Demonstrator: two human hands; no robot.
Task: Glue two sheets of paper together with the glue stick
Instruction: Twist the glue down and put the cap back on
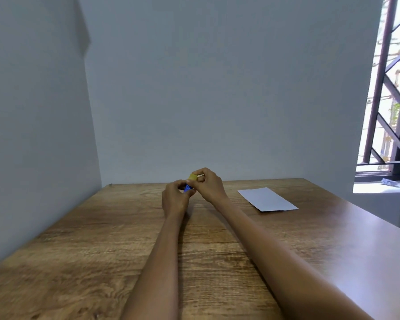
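Both my hands meet above the far middle of the wooden table (102,239). My left hand (174,198) grips the blue body of a glue stick (188,187), mostly hidden by the fingers. My right hand (208,184) pinches the stick's yellow cap (192,176) at the upper end. The stick is tilted, cap end up and to the right. I cannot tell whether the cap is on or off the body. White paper (267,199) lies flat on the table to the right of my hands; it looks like one sheet, and I cannot tell if another is under it.
Grey walls close the table at the back and left. A window with dark bars (393,100) is at the far right, beyond the table's right edge. Bare wood stretches in front of my forearms.
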